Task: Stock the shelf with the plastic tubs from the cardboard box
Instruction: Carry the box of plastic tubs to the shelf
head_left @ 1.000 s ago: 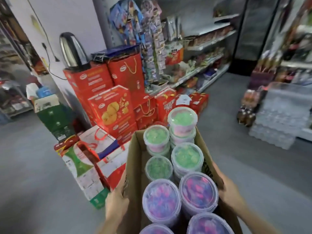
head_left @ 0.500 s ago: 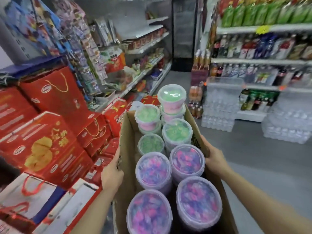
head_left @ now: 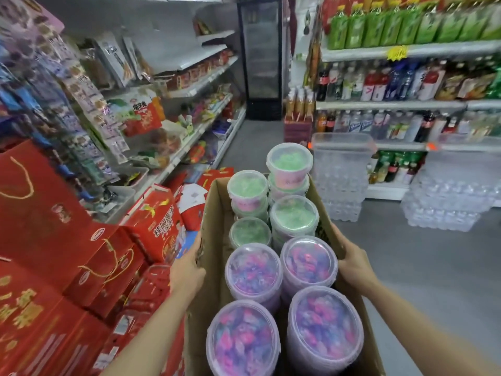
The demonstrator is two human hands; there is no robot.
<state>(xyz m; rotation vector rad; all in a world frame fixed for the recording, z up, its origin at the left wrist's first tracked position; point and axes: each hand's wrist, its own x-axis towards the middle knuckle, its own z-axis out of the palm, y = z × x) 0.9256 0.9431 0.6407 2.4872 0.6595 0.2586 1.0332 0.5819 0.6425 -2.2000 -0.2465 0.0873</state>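
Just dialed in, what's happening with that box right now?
A person is carrying the cardboard box down a shop aisle, left hand gripping its left wall and right hand its right wall. It is full of lidded plastic tubs, green ones at the far end, pink-purple ones nearer. None has been taken out yet; shelves stand on both sides.

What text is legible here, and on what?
"魔芋爽": snack bag, left shelving.
"桂圆莲子": red carton left of the cardboard box.
Too blurred to read: yellow shelf tag, drink bottles, tubs, gold characters on the big red boxes.
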